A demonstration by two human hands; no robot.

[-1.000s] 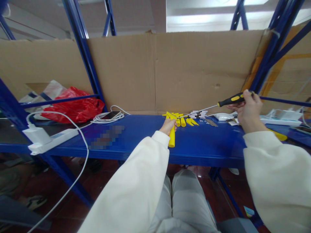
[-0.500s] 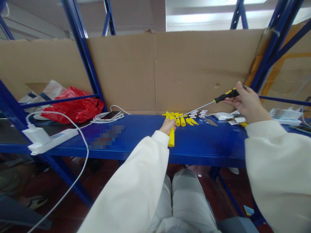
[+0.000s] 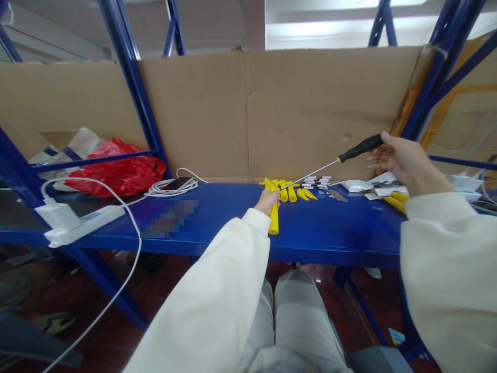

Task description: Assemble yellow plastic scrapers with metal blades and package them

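Note:
My left hand (image 3: 267, 201) is wrapped round a yellow cylindrical piece (image 3: 274, 223), whose lower end points toward me above the shelf edge. A long screwdriver (image 3: 359, 148) with a black and yellow handle slants down from the right, its shaft reaching my left hand. Its tip is hidden there. At the handle's far end, the thumb and forefinger of my right hand (image 3: 399, 158) meet the butt, while the other fingers are partly spread. Just beyond my left hand lie several yellow pieces (image 3: 292, 194), some tube-shaped and some pointed.
Black-and-white sticks (image 3: 316, 182) and a small grey strip (image 3: 337, 195) lie behind. White packets (image 3: 356, 186) and yellow-handled items (image 3: 396, 201) are at right. At left are a power strip (image 3: 85, 225), a coiled cable (image 3: 171, 189) and a red bag (image 3: 120, 166). Cardboard (image 3: 202, 119) backs the blue shelf (image 3: 229, 207).
My right hand has shifted slightly right, to the butt of the screwdriver handle. The handle has turned, so its yellow patches no longer show. My left hand stays in place.

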